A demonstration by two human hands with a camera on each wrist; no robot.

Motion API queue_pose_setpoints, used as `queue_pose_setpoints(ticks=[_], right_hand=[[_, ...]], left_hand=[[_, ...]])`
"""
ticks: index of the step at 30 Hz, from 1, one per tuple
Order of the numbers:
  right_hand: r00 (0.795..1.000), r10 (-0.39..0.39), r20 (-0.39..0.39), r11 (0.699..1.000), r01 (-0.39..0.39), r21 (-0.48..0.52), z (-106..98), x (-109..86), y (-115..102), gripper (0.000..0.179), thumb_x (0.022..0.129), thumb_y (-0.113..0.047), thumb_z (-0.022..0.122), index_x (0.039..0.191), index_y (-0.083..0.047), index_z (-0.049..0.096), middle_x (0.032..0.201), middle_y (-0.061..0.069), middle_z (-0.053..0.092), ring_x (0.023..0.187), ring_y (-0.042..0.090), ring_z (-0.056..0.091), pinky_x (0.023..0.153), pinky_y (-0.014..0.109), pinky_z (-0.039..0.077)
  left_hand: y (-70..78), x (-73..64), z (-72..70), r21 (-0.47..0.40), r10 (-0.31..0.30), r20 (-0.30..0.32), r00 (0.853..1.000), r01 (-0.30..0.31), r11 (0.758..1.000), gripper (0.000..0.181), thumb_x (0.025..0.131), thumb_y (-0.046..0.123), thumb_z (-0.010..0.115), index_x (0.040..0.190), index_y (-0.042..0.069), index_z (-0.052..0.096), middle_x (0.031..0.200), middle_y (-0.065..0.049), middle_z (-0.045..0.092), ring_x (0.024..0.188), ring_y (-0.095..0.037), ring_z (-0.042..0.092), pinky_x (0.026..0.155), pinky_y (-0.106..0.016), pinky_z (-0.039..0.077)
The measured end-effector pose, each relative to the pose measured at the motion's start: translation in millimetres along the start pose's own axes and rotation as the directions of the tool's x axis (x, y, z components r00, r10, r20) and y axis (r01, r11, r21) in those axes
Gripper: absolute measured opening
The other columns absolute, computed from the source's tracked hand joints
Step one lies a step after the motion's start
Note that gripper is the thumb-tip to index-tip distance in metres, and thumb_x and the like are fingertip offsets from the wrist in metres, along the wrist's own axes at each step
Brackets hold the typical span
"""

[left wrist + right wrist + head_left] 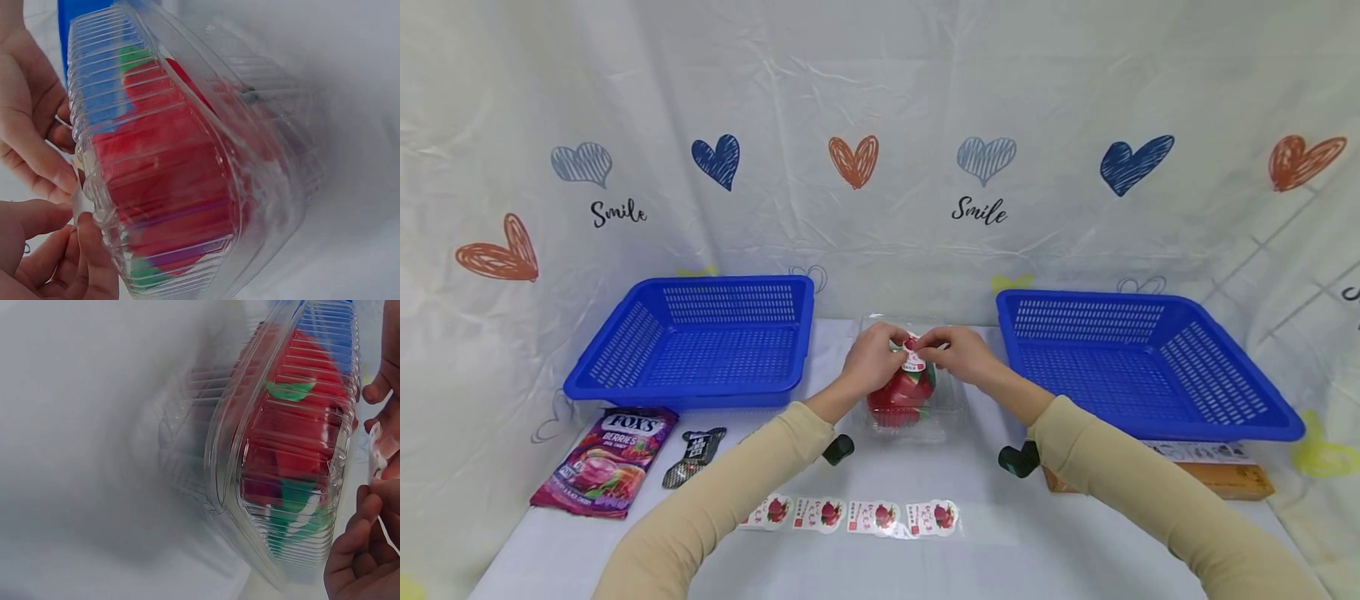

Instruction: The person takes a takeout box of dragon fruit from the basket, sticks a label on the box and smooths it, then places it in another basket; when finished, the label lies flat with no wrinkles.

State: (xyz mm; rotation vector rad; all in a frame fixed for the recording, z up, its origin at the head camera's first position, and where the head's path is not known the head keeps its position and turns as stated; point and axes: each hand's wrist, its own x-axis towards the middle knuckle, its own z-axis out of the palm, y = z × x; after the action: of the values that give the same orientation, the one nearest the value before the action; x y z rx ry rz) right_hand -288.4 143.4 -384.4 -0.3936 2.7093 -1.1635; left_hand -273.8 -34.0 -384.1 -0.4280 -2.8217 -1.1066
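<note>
Both hands meet over a clear plastic clamshell box in the middle of the table. Through its ribbed lid show red fruit with green tips, possibly dragon fruit. A white sticker with a printed red fruit is stretched between the hands. My left hand pinches one side of it, and my right hand pinches the other. From the left wrist view, the sticker stands edge-on, close over the lid. The right wrist view shows the sticker curved between the fingertips, right beside the lid.
Blue mesh baskets stand at the left and right. A Fox's Berries candy bag and a small black packet lie at left. In front is a strip of several stickers. An orange-brown box sits by the right basket.
</note>
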Motion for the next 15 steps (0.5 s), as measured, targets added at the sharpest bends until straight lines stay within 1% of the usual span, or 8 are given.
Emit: queue_pose_setpoints(ticks=[5,9,15], right_hand=[[1.000,-0.008,0.002,1.000,0.008,-0.010,0.4,4.3,0.4,0.019,0.094,-0.020,0.066,0.109,-0.011,0.073,0.104,0.006,0.069,0.091,0.023,0.061,0.076,0.033,0.053],[1.000,0.000,0.010,1.000,0.000,-0.025,-0.3,5.9,-0.1,0.019,0.094,-0.021,0.067,0.108,-0.011,0.073,0.103,0.006,0.069,0.089,0.023,0.061,0.075,0.032,0.053],[1.000,-0.001,0.021,0.999,0.002,-0.048,-2.0,7.2,-2.5,0.020,0.094,-0.020,0.067,0.109,-0.009,0.072,0.103,0.007,0.068,0.088,0.022,0.062,0.075,0.032,0.054]], left_hand=[[-1.5,3.2,0.6,0.022,-0.012,-0.010,1.000,0.012,1.000,0.024,0.089,0.008,0.069,0.113,0.005,0.072,0.108,-0.008,0.066,0.102,-0.023,0.060,0.085,-0.037,0.051],[-2.7,4.3,0.5,0.030,-0.024,0.013,1.000,0.023,0.999,0.026,0.089,0.008,0.069,0.115,0.005,0.071,0.110,-0.008,0.065,0.104,-0.023,0.059,0.088,-0.037,0.051],[-2.6,2.1,-0.6,0.080,-0.049,0.032,0.998,0.047,0.996,0.027,0.091,0.013,0.068,0.117,0.008,0.070,0.114,-0.006,0.064,0.106,-0.022,0.059,0.089,-0.039,0.051]])
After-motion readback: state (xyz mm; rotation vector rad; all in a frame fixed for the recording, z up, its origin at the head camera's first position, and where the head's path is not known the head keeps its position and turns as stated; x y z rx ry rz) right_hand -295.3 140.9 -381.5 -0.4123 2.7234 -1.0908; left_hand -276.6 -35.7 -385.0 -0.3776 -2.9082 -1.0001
